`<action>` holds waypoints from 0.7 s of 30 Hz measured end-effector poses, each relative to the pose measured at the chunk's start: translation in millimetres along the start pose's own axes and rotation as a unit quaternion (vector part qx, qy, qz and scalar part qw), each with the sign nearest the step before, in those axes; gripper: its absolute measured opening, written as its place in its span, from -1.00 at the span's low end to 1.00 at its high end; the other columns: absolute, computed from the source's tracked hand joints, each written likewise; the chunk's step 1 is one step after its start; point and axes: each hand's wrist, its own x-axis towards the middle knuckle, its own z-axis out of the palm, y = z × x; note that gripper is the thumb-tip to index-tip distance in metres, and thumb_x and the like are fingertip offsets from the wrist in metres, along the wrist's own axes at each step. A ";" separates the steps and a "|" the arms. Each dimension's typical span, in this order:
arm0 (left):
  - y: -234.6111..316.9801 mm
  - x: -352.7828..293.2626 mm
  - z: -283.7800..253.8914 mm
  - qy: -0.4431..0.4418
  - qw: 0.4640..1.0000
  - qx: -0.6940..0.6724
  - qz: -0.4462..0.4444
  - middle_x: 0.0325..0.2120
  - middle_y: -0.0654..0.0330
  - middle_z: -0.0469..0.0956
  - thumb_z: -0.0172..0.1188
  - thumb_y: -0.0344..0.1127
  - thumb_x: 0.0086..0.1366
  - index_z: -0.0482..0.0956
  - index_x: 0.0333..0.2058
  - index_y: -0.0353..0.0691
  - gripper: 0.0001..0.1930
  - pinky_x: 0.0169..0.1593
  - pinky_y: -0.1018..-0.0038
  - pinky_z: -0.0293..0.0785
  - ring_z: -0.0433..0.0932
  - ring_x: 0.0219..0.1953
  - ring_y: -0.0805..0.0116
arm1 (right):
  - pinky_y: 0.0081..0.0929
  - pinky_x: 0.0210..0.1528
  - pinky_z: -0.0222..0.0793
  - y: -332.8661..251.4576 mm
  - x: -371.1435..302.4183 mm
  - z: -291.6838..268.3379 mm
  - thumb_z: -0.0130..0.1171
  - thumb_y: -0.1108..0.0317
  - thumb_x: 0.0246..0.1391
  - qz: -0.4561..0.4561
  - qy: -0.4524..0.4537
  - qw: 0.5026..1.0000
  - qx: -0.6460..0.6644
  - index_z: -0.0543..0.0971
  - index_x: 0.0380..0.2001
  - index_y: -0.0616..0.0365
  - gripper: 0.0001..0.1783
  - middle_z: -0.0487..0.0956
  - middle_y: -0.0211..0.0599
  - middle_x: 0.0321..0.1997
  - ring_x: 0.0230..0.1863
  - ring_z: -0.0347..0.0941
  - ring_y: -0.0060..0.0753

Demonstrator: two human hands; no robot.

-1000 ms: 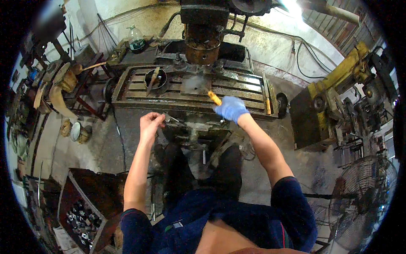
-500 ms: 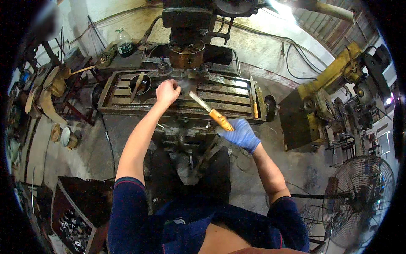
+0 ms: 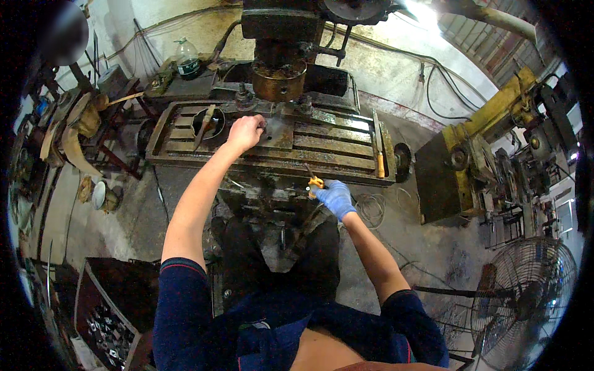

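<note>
My bare left hand (image 3: 247,132) is over the slotted metal machine table (image 3: 328,151), just in front of the round spindle head (image 3: 279,83). Its fingers are curled together, and whatever they pinch is hidden. In a blue glove, my right hand (image 3: 336,199) grips a file by its yellow handle (image 3: 315,183) at the table's front edge. The file's blade points away from me and looks short from this angle. Left of my left hand, a dark bowl (image 3: 218,128) stands on the table with a wooden-handled brush (image 3: 203,128) laid across it.
Another yellow-handled file (image 3: 379,151) lies along the table's right end. A large fan (image 3: 526,303) stands at the lower right, and a bin of metal pieces (image 3: 111,328) at the lower left. A yellow and dark machine (image 3: 448,179) is on the right; a plastic bottle (image 3: 187,60) stands behind left.
My right hand has drawn back toward me and slightly left, turning the file so its blade appears foreshortened. My left hand stays curled at nearly the same place on the table.
</note>
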 end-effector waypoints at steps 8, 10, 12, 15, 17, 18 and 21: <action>12.1 31.3 25.4 0.048 0.999 0.003 -0.003 -0.45 0.01 0.54 0.13 -0.31 0.00 0.51 -0.31 -0.18 -0.78 -0.24 0.20 0.43 0.51 -0.33 0.05 | -0.47 -0.29 0.39 29.0 -57.4 -48.9 0.22 0.13 -0.12 -0.008 0.035 0.995 0.090 0.57 -0.37 0.31 -0.60 0.58 -0.06 -0.40 -0.37 0.53 -0.34; 11.2 34.9 32.3 0.068 0.998 -0.003 -0.004 -0.45 0.00 0.54 0.13 -0.29 0.01 0.51 -0.30 -0.17 -0.77 -0.25 0.20 0.43 0.51 -0.34 0.04 | -0.42 -0.30 0.39 44.0 -63.0 -55.6 0.20 0.04 -0.13 -0.015 0.061 0.995 0.078 0.59 -0.38 0.25 -0.57 0.58 -0.06 -0.42 -0.36 0.54 -0.27; 13.6 39.4 41.7 0.091 0.996 -0.010 0.001 -0.45 -0.01 0.54 0.14 -0.26 0.02 0.51 -0.29 -0.16 -0.76 -0.25 0.20 0.43 0.52 -0.35 0.02 | -0.44 -0.33 0.40 63.8 -65.7 -59.9 0.21 0.04 -0.14 -0.030 0.123 0.990 0.061 0.59 -0.41 0.22 -0.58 0.57 -0.07 -0.47 -0.41 0.54 -0.29; 7.7 39.3 46.5 0.111 0.993 -0.024 0.010 -0.46 0.01 0.54 0.15 -0.24 0.03 0.50 -0.31 -0.18 -0.76 -0.28 0.19 0.44 0.52 -0.36 0.01 | -0.52 -0.35 0.39 67.1 -70.7 -86.1 0.25 0.13 -0.14 -0.023 0.144 0.981 0.128 0.60 -0.43 0.22 -0.66 0.58 -0.16 -0.52 -0.47 0.51 -0.42; 9.0 37.7 43.4 0.097 0.994 -0.009 -0.056 -0.47 0.01 0.54 0.16 -0.22 0.03 0.46 -0.31 -0.18 -0.74 -0.30 0.18 0.44 0.53 -0.36 0.01 | -0.57 -0.44 0.35 42.9 -73.7 -111.4 0.26 0.26 -0.14 -0.032 0.189 0.955 0.224 0.59 -0.47 0.25 -0.75 0.57 -0.30 -0.56 -0.53 0.40 -0.61; 13.1 38.7 39.2 0.090 0.992 -0.002 -0.085 -0.48 0.02 0.54 0.17 -0.22 0.03 0.45 -0.30 -0.19 -0.73 -0.31 0.17 0.44 0.53 -0.36 0.01 | -0.57 -0.46 0.33 32.2 -72.2 -130.3 0.26 0.28 -0.13 -0.030 0.203 0.955 0.215 0.59 -0.47 0.26 -0.77 0.57 -0.35 -0.56 -0.54 0.37 -0.64; 27.9 47.2 32.7 0.071 0.987 0.008 -0.143 -0.49 0.01 0.54 0.20 -0.18 0.01 0.41 -0.29 -0.18 -0.69 -0.32 0.16 0.44 0.53 -0.36 0.01 | -0.60 -0.39 0.32 -4.1 -57.4 -208.2 0.19 0.36 -0.09 -0.169 0.353 0.913 0.115 0.57 -0.42 0.28 -0.81 0.54 -0.40 -0.53 -0.49 0.35 -0.67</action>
